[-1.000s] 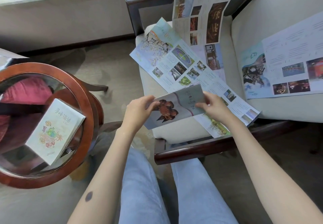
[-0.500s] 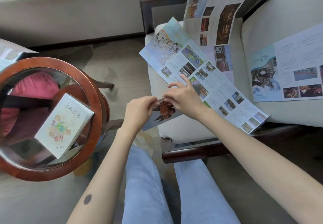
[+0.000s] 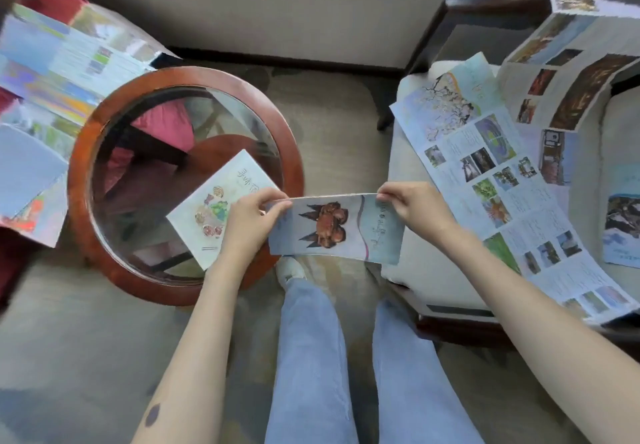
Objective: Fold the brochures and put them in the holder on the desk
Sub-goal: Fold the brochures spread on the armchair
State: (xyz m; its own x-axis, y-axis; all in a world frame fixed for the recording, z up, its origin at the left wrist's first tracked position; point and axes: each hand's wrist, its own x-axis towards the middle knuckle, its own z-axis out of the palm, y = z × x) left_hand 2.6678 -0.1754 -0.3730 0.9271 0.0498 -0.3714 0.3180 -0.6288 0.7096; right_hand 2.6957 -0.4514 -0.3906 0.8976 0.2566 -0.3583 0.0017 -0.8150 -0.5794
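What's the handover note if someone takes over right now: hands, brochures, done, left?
Left hand: pinches the left end of the folded brochure.
Right hand: pinches its top right corner.
The folded brochure is held in the air between the round glass table and the chair.
A white printed pack lies on the table; I cannot tell whether it is the holder.
Done: this one brochure is folded.
Left: place it in the holder, then fold the open brochures on the chair and the blurred sheets at far left.
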